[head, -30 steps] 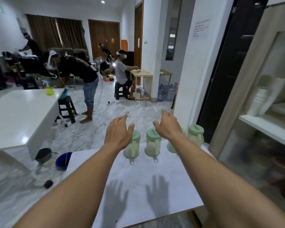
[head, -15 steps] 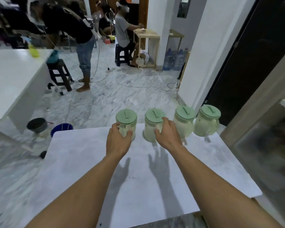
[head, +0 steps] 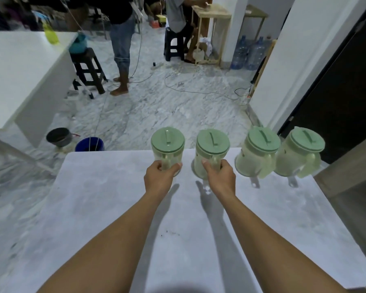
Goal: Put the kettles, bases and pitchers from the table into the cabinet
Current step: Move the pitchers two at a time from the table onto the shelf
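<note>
Several pale green pitchers with green lids stand in a row along the far edge of the white table (head: 114, 208). My left hand (head: 160, 178) grips the handle of the leftmost pitcher (head: 167, 144). My right hand (head: 219, 177) is closed around the handle of the second pitcher (head: 212, 149). Two more pitchers, the third (head: 258, 151) and the fourth (head: 302, 151), stand untouched to the right with their handles facing me. The cabinet's wooden side (head: 347, 166) shows at the right edge, its inside hidden.
Beyond the table's far edge a blue bucket (head: 89, 144) and a dark pot (head: 58, 137) sit on the marble floor. A long white table (head: 19, 70) stands to the left. People, stools and loose cables fill the room behind. A dark doorway (head: 336, 92) lies to the right.
My view tilted down toward the table. Both hands went from hovering open above the pitchers to closing on the handles of the two left pitchers.
</note>
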